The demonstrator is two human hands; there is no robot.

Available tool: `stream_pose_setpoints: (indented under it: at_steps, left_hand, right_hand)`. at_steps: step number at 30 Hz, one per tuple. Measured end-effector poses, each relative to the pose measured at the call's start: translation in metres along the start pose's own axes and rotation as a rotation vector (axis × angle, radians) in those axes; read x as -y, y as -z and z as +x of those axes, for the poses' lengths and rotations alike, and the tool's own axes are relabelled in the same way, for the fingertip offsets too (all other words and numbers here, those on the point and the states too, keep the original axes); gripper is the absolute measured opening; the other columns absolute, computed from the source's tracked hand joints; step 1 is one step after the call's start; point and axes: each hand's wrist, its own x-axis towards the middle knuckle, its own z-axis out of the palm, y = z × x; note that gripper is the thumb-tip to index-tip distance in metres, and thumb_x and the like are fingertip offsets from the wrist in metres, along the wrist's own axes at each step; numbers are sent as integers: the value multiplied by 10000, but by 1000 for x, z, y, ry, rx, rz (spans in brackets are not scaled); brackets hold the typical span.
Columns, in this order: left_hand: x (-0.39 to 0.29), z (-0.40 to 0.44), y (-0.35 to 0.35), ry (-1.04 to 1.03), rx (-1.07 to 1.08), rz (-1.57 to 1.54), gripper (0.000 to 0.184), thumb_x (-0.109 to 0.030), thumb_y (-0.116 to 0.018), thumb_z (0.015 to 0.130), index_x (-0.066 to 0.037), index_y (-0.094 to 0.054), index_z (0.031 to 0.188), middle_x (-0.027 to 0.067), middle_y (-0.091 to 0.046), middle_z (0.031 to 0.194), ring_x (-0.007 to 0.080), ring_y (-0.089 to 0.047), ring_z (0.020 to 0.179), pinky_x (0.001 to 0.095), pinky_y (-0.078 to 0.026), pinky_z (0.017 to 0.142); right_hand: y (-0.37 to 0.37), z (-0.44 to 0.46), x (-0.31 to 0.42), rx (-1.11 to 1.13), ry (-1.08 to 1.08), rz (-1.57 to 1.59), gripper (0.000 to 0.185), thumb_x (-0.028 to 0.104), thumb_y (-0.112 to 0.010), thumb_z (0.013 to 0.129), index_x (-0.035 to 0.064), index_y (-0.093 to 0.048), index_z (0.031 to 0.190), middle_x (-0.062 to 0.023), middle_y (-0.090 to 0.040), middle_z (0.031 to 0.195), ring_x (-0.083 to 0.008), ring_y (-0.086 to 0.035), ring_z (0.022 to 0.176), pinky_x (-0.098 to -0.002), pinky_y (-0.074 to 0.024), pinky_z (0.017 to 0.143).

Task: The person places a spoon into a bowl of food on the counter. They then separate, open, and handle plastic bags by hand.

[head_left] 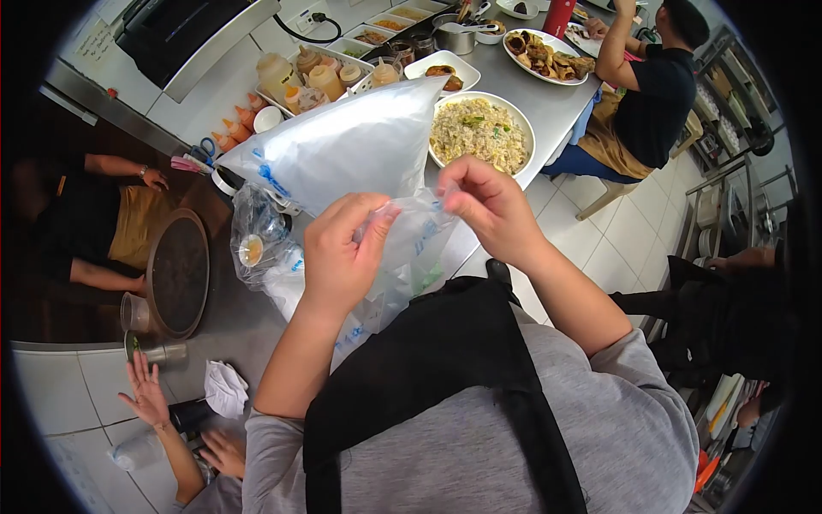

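A thin clear plastic bag with blue print (411,240) hangs between my two hands in front of my apron. My left hand (347,248) pinches one side of its top edge, thumb against fingers. The other side of that edge is pinched in my right hand (488,206). Behind them lies a large, full-looking whitish plastic bag (351,137) on the metal table. A plate of fried rice (481,133) stands just beyond my right hand. Left of my left hand is a crumpled clear bag (257,244) with something round in it.
Sauce bottles (300,77) stand in a tray behind the big bag. Farther back are a platter of food (548,58), a square plate (443,70) and a pot (462,36). A round dark tray (178,272) is at the left. Other people are at the left, lower left and right.
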Motion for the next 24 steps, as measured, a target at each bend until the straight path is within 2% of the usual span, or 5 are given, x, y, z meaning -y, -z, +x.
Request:
stream_pose_setpoints:
  at_steps: [3,11,14,19,24]
  left_hand:
    - [-6,4,0,-86,-65,-6,189,-83,-648,832,-72,-676,1018,71,-593,751,190,-545,589,275,-444,562]
    - [-6,1,-8,-195,43,67,178,-112,-689,799,-95,-697,976,50,-584,738,175,-542,600,285,-429,548]
    - [-7,2,-8,-94,27,-3,110,-126,-652,843,-59,-692,920,49,-586,738,152,-516,597,272,-408,555]
    - [3,3,-3,101,109,17,132,-124,-606,890,-10,-672,897,75,-620,760,162,-556,630,272,-427,583]
    - [10,1,-9,-102,-182,-247,284,-208,-461,983,12,-585,852,19,-579,739,94,-553,684,262,-448,796]
  right_hand:
    - [3,3,14,52,88,-347,96,98,-606,892,11,-640,872,-2,-604,705,-67,-549,710,-219,-448,618]
    - [14,8,6,-113,-147,-24,177,132,-537,941,-8,-646,938,-10,-632,755,-80,-539,650,-205,-451,628]
    - [8,9,3,-264,141,-32,205,139,-494,963,-5,-638,941,5,-599,772,-57,-504,625,-200,-425,592]
    - [8,-2,2,112,-156,263,186,163,-464,977,43,-607,979,49,-519,822,-22,-465,690,-180,-367,573]
    - [1,-2,8,356,-253,258,48,86,-593,893,57,-565,919,50,-542,790,-33,-472,688,-213,-402,611]
